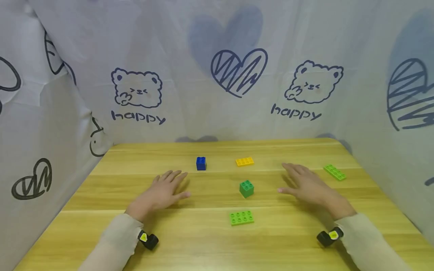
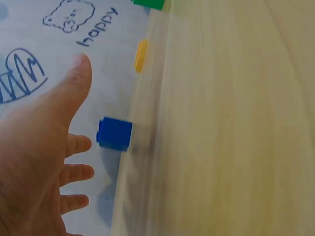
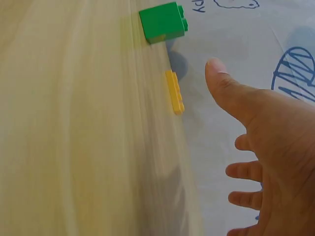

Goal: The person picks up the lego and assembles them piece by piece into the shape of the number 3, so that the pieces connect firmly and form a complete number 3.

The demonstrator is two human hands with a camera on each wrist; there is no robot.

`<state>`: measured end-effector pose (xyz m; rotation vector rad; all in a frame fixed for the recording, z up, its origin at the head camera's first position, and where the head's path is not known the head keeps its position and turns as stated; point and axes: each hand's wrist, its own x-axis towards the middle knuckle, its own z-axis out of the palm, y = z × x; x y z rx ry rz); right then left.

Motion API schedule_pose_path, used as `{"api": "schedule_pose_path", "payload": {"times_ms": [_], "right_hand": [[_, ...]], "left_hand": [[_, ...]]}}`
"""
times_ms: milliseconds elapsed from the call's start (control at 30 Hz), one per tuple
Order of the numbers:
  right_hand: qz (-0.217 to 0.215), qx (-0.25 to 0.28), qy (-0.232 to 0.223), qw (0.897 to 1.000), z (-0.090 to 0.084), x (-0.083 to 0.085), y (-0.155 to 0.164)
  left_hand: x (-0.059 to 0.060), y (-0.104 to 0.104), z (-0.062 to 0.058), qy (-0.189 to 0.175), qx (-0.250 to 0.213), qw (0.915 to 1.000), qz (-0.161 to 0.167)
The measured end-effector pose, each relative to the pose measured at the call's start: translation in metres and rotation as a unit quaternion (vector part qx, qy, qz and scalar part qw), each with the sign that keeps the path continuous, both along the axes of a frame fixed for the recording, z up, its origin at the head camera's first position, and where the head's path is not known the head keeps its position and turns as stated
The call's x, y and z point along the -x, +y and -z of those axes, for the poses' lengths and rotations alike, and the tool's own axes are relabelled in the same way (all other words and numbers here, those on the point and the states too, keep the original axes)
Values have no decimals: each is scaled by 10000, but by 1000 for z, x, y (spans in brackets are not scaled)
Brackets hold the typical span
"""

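Observation:
My left hand (image 1: 161, 194), fingers spread and holding nothing, is over the left half of the table; the blue building block (image 1: 201, 164) is the nearest piece to it. On the other side my right hand (image 1: 306, 188) is likewise spread, with nothing in it. Between the hands stands a green block (image 1: 246, 189), and nearer to me lies a flat light-green brick (image 1: 242, 218) with studs up. A flat yellow brick (image 1: 245, 161) lies farther back. Beyond the right hand is a second flat light-green brick (image 1: 335, 172), set at a slant.
The pieces lie apart on a wooden table (image 1: 190, 241). A white cloth (image 1: 190, 101) printed with hearts and bears hangs behind the table and along both sides. Each wrist wears a small black camera, the left camera (image 1: 149, 240) and the right camera (image 1: 326, 238).

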<state>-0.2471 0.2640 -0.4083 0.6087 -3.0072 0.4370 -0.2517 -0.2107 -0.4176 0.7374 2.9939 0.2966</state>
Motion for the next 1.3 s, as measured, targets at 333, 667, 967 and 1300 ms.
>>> {"api": "schedule_pose_path", "payload": {"times_ms": [333,667,967,1300], "right_hand": [[-349,527,30,9980,-3,6,-23],[-773,816,-88,9936,-7,9,-44],[-1040,1116,-235,9880,-12,13,-66],[-1157,1127,-349,9863,-4,8,-58]], "left_hand": [[-10,35,-14,58,-432,9970,641],[-23,72,-15,-239,-413,9935,1031],[-26,97,-21,-475,-276,9900,1301],[-32,132,-11,-518,-229,9847,1646]]}}
